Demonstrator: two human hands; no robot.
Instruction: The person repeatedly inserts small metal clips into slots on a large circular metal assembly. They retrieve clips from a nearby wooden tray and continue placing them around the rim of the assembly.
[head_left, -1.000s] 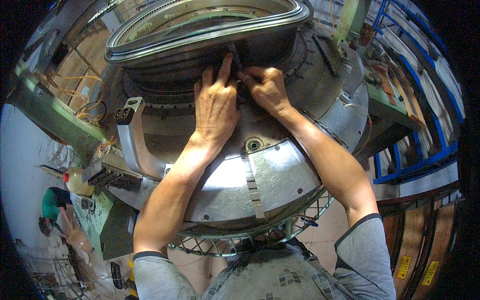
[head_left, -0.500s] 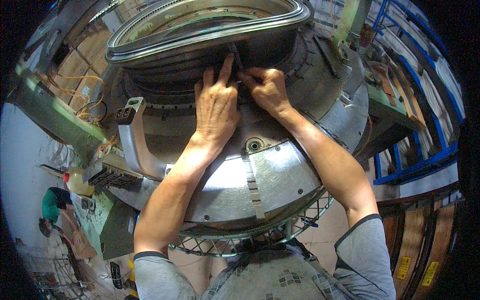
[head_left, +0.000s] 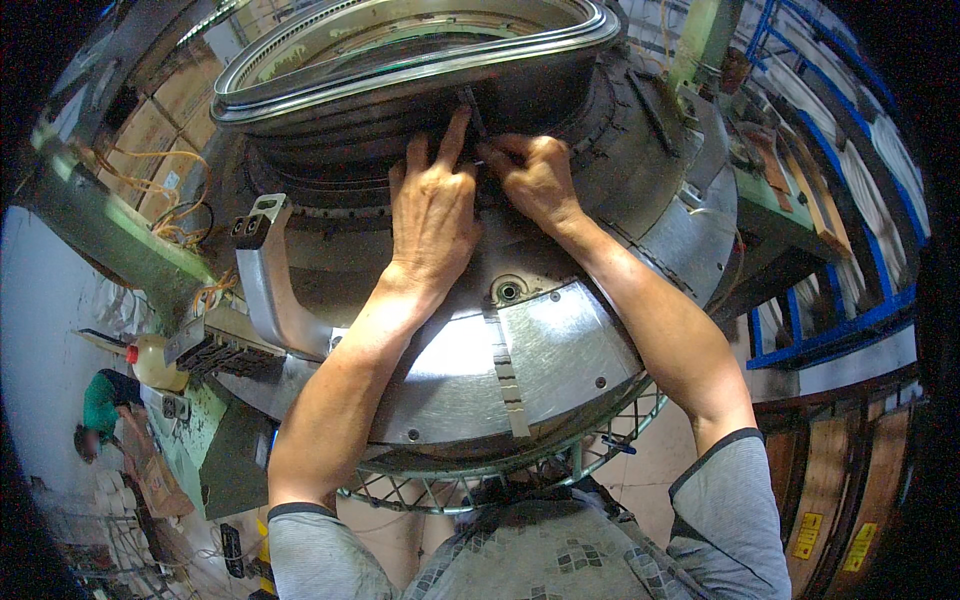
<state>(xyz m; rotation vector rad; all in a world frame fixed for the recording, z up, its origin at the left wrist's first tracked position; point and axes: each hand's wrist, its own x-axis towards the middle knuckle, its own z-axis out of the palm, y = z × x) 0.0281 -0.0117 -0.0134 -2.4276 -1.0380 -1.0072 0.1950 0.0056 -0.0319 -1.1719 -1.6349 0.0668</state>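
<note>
Reaching forward to the dark cylinder (head_left: 340, 140).
I have the left hand (head_left: 432, 215) back-up, fingers (head_left: 455, 135) spread, one tip by the thin strip (head_left: 475, 118) at the cylinder's front; right hand (head_left: 537, 185) curled alongside, whether pinching I cannot tell.

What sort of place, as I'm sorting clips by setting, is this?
Probably a factory or workshop floor: there's a large round metal machine with an oval-rimmed top, a sturdy green-painted support beam beside it, and a blue metal frame at the right.
</note>
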